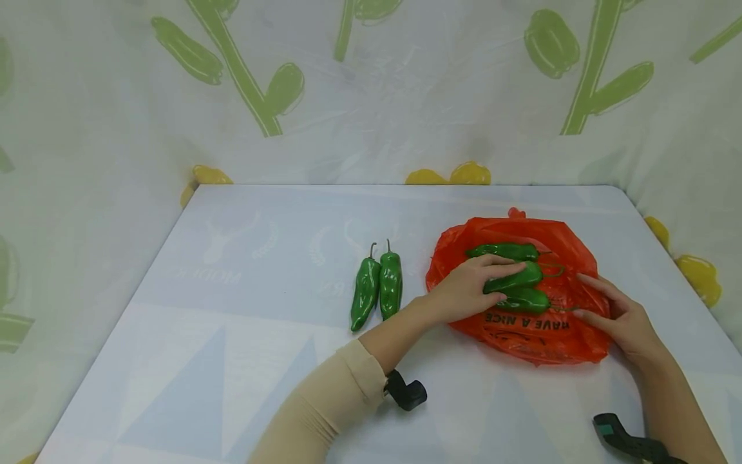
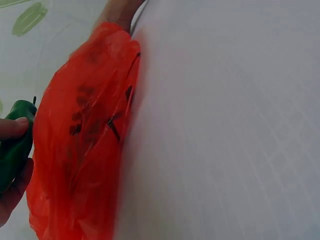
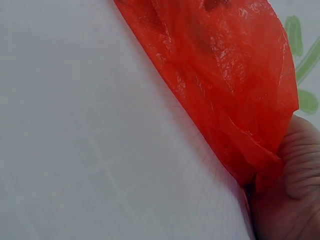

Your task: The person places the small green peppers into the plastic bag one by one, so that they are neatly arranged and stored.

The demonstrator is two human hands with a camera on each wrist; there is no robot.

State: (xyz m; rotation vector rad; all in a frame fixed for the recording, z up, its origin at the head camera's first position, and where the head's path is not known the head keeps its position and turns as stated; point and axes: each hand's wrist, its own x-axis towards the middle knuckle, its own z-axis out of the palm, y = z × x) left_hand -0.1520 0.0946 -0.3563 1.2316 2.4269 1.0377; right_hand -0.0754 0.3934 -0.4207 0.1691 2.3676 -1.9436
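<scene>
On the table lies a red plastic bag (image 1: 545, 345) with dark lettering, and on it are three glossy green peppers. My left hand (image 1: 464, 290) reaches over the bag's left side and grips the middle green pepper (image 1: 524, 277) between thumb and fingers. Another green pepper (image 1: 507, 250) lies behind that one, and a third green pepper (image 1: 529, 300) lies in front, close by the left thumb. My right hand (image 1: 628, 322) rests on the bag's right edge, fingers spread apart; in the right wrist view the red plastic (image 3: 240, 90) lies against the palm.
Two more green peppers, a left one (image 1: 365, 293) and a right one (image 1: 390, 283), lie side by side left of the bag, stems pointing away. The pale table (image 1: 191, 348) ends at a patterned curtain (image 1: 417, 96) behind. Black straps (image 1: 406, 391) sit at the wrists.
</scene>
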